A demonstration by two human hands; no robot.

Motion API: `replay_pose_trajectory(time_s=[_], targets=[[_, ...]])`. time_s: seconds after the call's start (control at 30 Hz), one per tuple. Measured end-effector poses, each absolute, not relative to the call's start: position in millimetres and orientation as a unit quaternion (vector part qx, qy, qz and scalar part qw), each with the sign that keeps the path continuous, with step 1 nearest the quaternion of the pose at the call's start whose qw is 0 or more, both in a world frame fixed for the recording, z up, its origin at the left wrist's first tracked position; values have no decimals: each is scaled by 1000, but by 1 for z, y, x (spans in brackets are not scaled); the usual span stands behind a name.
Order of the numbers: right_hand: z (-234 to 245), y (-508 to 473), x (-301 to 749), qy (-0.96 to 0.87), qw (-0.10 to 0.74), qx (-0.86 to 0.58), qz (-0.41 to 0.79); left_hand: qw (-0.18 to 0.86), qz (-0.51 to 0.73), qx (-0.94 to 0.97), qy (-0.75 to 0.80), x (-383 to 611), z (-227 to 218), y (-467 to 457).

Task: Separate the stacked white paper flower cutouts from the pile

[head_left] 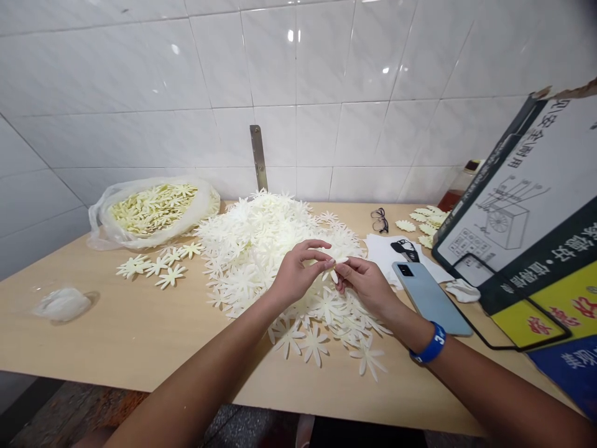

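Note:
Above a large heap of white flower-shaped cutouts (261, 242) on the wooden table (116, 336), my left hand (298, 274) and my right hand (364, 283) meet. Both pinch one white flower cutout (336, 264) between thumb and fingertips. The right wrist wears a blue band (431, 345). More loose flowers (321, 339) lie just under the hands near the front edge.
A clear bag of yellowish flowers (153, 208) sits at the back left, with a few loose ones (156, 267) before it. A phone (431, 297), glasses (380, 219), white paper (382, 252) and a printed cardboard box (527, 218) stand at the right. A small plastic wad (60, 303) lies left.

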State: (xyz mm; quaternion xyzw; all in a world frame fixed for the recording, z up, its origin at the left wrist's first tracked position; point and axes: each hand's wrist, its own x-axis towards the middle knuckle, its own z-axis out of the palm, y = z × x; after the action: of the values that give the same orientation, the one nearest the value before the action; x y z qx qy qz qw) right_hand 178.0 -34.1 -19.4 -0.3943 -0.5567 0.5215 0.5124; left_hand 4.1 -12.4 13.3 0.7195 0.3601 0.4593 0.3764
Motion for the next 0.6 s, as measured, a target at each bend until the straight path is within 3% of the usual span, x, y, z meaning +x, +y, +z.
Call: replay_pose_trajectory(time_s=[0.13, 0.37, 0.6], targets=[[-20, -34, 178, -549, 515, -393, 528, 340, 463, 739, 352, 5, 9, -12], [-18, -36, 178, -549, 515, -398, 525, 183, 484, 795, 316, 6, 3, -16], [-19, -34, 179, -547, 527, -383, 526, 340, 542, 682, 354, 0, 13, -11]])
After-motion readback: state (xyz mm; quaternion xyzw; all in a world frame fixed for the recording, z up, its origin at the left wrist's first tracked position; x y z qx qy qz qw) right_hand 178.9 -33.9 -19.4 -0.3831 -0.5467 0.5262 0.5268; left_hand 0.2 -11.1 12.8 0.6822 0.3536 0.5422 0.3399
